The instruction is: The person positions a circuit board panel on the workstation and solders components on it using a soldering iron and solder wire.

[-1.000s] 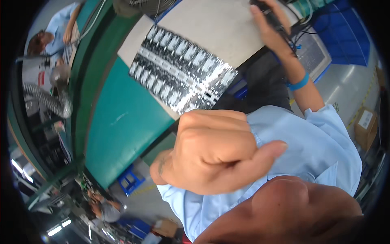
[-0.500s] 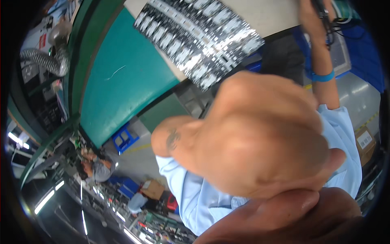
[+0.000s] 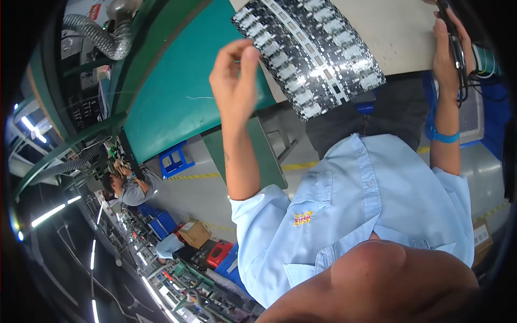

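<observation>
A flat panel (image 3: 318, 54) in black and silvery white, patterned with repeated shapes like a circuit-board panel, lies at the table's near edge. At its left edge is my left hand (image 3: 234, 89), fingers loosely curled and thumb a little apart from them, with nothing visible in it. Whether its fingertips touch the panel I cannot tell. To the far right, my right hand (image 3: 448, 62) is closed around a slim black handheld tool (image 3: 459, 54), its exact kind unclear. A blue band (image 3: 446, 137) circles the right wrist.
A green mat (image 3: 183, 81) with a thin pale strand covers the left table; a pale tabletop (image 3: 404, 32) is beyond the panel. Cables and a blue bin (image 3: 490, 116) stand at right. A blue stool (image 3: 176, 160) and another person (image 3: 134, 185) are at left.
My left hand has moved away from close in front of the camera, up and left to the panel's edge. My right hand still holds the black tool. The view has shifted.
</observation>
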The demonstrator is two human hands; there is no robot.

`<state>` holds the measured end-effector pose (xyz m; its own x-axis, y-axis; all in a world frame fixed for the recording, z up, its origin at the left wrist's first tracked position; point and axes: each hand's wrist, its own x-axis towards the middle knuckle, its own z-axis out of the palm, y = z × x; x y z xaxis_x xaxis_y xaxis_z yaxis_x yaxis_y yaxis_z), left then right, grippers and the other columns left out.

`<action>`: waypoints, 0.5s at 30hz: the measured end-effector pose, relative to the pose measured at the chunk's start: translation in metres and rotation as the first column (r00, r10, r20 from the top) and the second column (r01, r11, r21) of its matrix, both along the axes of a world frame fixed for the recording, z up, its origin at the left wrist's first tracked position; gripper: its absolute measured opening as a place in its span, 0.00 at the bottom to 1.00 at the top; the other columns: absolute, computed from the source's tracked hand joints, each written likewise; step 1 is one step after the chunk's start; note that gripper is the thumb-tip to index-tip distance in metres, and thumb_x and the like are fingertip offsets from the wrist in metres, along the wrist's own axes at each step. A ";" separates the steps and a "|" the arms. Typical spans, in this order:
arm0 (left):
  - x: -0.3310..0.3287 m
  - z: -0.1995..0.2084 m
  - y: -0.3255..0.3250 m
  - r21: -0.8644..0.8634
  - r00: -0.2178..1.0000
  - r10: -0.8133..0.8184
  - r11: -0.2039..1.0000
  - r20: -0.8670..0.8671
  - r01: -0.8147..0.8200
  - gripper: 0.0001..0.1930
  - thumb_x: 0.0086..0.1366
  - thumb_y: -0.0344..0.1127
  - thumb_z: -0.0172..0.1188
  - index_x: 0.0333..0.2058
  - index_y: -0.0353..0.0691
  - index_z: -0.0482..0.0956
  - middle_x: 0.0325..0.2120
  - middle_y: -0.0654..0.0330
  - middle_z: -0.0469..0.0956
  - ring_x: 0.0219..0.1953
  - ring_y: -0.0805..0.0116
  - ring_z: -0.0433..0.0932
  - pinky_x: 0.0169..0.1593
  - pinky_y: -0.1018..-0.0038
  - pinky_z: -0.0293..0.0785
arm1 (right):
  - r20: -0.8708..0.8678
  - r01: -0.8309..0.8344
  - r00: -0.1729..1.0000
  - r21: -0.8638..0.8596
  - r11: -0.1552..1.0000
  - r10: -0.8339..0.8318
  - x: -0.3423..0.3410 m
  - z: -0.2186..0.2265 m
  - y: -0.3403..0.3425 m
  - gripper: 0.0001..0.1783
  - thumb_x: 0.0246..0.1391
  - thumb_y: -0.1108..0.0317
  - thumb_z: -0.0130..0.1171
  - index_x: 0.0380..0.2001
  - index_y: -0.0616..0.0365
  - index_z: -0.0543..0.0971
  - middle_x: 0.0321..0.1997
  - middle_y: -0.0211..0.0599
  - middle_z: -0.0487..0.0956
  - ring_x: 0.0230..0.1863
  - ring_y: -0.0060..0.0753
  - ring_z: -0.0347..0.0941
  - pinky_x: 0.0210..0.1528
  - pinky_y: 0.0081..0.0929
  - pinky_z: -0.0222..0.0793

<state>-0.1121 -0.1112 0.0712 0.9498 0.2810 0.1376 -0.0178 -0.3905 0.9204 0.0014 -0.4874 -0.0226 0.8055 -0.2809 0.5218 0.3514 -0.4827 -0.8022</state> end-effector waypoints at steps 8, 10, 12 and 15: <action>0.071 -0.034 0.081 0.497 0.996 0.090 0.864 0.003 -0.079 0.17 0.71 0.38 0.67 0.51 0.32 0.84 0.43 0.53 0.83 0.39 0.65 0.79 0.43 0.71 0.77 | 0.137 -0.061 0.989 -0.019 0.998 0.063 -0.006 0.015 0.011 0.18 0.69 0.68 0.66 0.58 0.61 0.81 0.51 0.44 0.89 0.53 0.33 0.87 0.58 0.24 0.79; 0.085 -0.036 0.090 0.541 0.994 0.081 0.840 -0.077 -0.027 0.18 0.70 0.40 0.68 0.51 0.32 0.84 0.42 0.52 0.83 0.38 0.64 0.79 0.42 0.71 0.77 | 0.124 -0.030 0.992 -0.037 0.999 0.034 -0.005 0.018 0.017 0.18 0.69 0.68 0.66 0.58 0.61 0.81 0.51 0.44 0.89 0.53 0.33 0.87 0.58 0.24 0.79; 0.096 -0.038 0.097 0.578 0.985 0.077 0.816 -0.156 0.028 0.20 0.69 0.42 0.70 0.50 0.31 0.85 0.42 0.51 0.83 0.37 0.64 0.78 0.42 0.70 0.77 | 0.112 0.001 0.994 -0.057 0.998 0.005 -0.004 0.021 0.022 0.18 0.69 0.69 0.66 0.59 0.61 0.80 0.52 0.44 0.89 0.54 0.33 0.86 0.58 0.24 0.79; 0.103 -0.034 0.093 0.569 0.977 0.079 0.821 -0.198 0.049 0.21 0.67 0.44 0.72 0.48 0.30 0.85 0.40 0.52 0.83 0.37 0.65 0.78 0.42 0.71 0.77 | 0.087 -0.008 0.996 -0.043 0.999 0.012 -0.006 0.019 0.019 0.18 0.69 0.68 0.66 0.59 0.61 0.80 0.52 0.44 0.88 0.54 0.34 0.86 0.58 0.24 0.79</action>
<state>-0.0095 -0.0184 0.0373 0.9703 0.2276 0.0820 0.1541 -0.8427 0.5159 -0.0046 -0.4682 -0.0034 0.7587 -0.2494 0.6018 0.4244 -0.5117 -0.7471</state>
